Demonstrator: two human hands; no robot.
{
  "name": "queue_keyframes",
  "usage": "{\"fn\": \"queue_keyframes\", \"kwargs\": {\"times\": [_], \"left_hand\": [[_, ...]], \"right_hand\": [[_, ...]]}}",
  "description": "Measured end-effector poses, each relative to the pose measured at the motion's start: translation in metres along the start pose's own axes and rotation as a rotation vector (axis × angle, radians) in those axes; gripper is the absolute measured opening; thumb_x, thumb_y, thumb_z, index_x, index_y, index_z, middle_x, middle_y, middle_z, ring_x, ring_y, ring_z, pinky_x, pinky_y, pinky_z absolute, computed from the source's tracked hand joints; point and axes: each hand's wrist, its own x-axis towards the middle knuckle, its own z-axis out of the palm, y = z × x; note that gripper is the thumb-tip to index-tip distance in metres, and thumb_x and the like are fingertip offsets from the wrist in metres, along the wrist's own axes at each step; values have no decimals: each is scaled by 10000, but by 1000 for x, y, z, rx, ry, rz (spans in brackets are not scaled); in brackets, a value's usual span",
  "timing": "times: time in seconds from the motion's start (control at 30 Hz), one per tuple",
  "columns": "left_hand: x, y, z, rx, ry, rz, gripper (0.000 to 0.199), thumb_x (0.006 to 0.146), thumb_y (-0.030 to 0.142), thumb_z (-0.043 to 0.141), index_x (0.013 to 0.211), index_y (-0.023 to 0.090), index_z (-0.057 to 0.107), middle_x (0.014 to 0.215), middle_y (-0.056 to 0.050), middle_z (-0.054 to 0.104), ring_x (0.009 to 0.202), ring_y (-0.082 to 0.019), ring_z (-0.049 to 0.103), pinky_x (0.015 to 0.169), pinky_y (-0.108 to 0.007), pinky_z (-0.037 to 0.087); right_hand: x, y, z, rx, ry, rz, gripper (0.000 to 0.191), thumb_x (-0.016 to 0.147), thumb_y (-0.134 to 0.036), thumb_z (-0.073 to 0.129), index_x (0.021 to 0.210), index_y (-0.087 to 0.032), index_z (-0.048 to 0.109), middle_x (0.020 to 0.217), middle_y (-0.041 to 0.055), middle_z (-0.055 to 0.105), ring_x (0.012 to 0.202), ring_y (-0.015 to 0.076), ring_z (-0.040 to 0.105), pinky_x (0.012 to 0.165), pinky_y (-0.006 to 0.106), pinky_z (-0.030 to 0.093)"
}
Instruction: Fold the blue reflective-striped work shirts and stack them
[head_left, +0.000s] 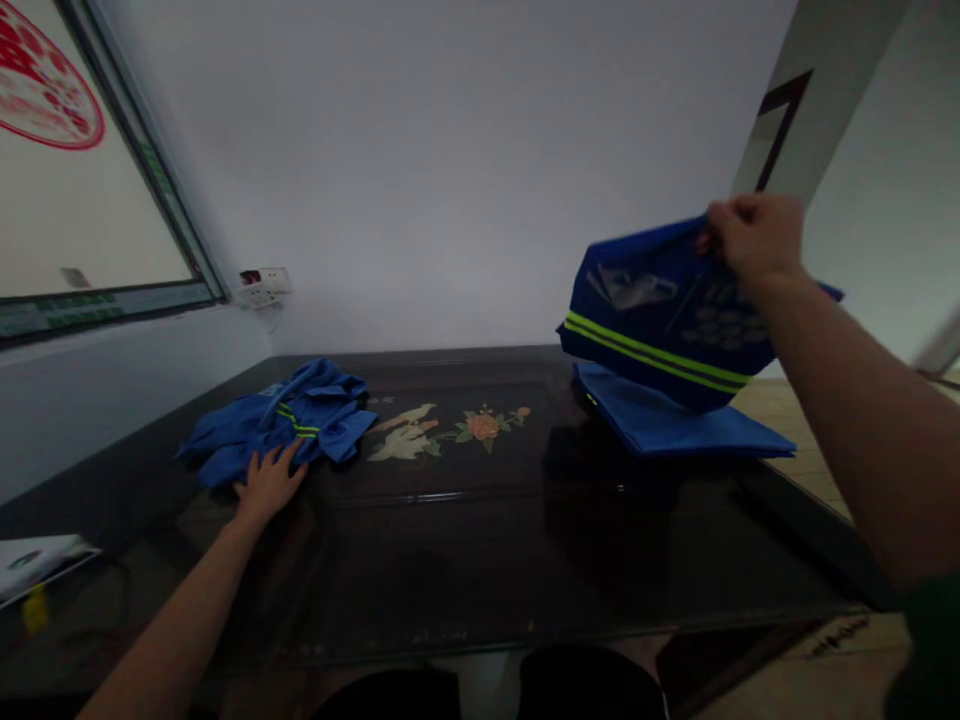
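My right hand (759, 236) is raised at the right, its fingers pinched on the upper edge of a blue cloth piece (645, 300). The cloth has pale printing and two yellow-green stripes, and hangs tilted. Just below it lies a flat, folded blue cloth (637, 412) near the table's right edge; I cannot tell whether the two touch. On the left, a crumpled blue cloth (277, 415), also with yellow-green stripes, lies in a loose heap. My left hand (271, 482) rests at its near edge, fingers spread and touching it.
The dark glossy table (450, 540) carries an inlaid bird and flower picture (480, 425). A white flat item (37, 560) lies at the left edge. Behind stands a plain wall (465, 180) with sockets (262, 285); a window (97, 200) is at the left.
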Motion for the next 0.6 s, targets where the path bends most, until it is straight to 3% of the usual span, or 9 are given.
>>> {"fn": "queue_keyframes", "kwargs": {"times": [0.03, 0.07, 0.1, 0.17, 0.23, 0.33, 0.4, 0.47, 0.6], "left_hand": [[-2, 4, -3, 1, 42, 9, 574, 905, 482, 397, 1443, 282, 380, 1520, -168, 296, 1401, -472, 159, 938, -794, 225], [-5, 10, -8, 1, 109, 29, 563, 903, 458, 414, 1435, 273, 390, 1526, -175, 274, 1404, -463, 157, 948, -798, 198], [-8, 20, -15, -2, 193, 64, 551, 901, 428, 429, 1425, 260, 401, 1528, -180, 262, 1408, -450, 161, 970, -794, 161], [-18, 48, -34, -45, 371, 177, 504, 902, 360, 437, 1387, 221, 444, 1509, -186, 290, 1407, -407, 201, 1037, -751, 100], [-33, 87, -61, -173, 491, 323, 420, 906, 320, 433, 1292, 183, 524, 1454, -183, 373, 1379, -358, 292, 1103, -661, 138], [-72, 152, -103, -495, 575, 547, 347, 907, 322, 454, 1204, 176, 557, 1345, -146, 495, 1297, -283, 430, 1111, -497, 308], [-104, 192, -121, -684, 483, 644, 337, 922, 328, 444, 1216, 196, 542, 1243, -108, 579, 1204, -243, 527, 1063, -439, 395], [-135, 223, -126, -786, 255, 676, 397, 925, 364, 445, 1284, 204, 503, 1287, -106, 571, 1204, -235, 541, 1032, -408, 438], [-182, 262, -100, -832, -158, 638, 677, 850, 438, 576, 1443, 206, 345, 1481, -111, 413, 1373, -262, 373, 1122, -419, 348]], "right_hand": [[1, -16, -1, 90, 148, 15, 326, 935, -211, 474, 709, -80, 670, 665, 108, 660, 481, 72, 464, 533, 261, 340], [0, -32, -2, 159, 206, 16, 374, 968, -242, 405, 780, -63, 673, 729, 129, 675, 494, 66, 467, 530, 256, 340], [-3, -46, -3, 175, 139, 23, 395, 978, -264, 388, 799, -54, 671, 747, 124, 678, 506, 59, 469, 538, 252, 340], [-15, -71, -2, 164, -212, 66, 376, 971, -240, 408, 759, -50, 654, 682, 70, 659, 528, 51, 489, 569, 247, 346], [-30, -89, 4, 224, -474, 117, 301, 935, -173, 487, 679, -75, 613, 582, 18, 610, 525, 57, 503, 567, 237, 349], [-53, -107, 18, 412, -480, 186, 326, 900, -122, 527, 576, -146, 506, 488, -34, 507, 459, 57, 444, 498, 219, 329], [-68, -116, 27, 509, -473, 180, 354, 905, -144, 520, 557, -174, 458, 472, -42, 462, 439, 63, 407, 463, 216, 318], [-86, -127, 29, 571, -544, 130, 343, 905, -209, 541, 573, -186, 457, 485, -35, 459, 454, 74, 422, 455, 213, 328], [-126, -149, 19, 639, -663, 17, 341, 905, -369, 547, 619, -197, 478, 555, -15, 500, 515, 96, 487, 478, 220, 365]]}}
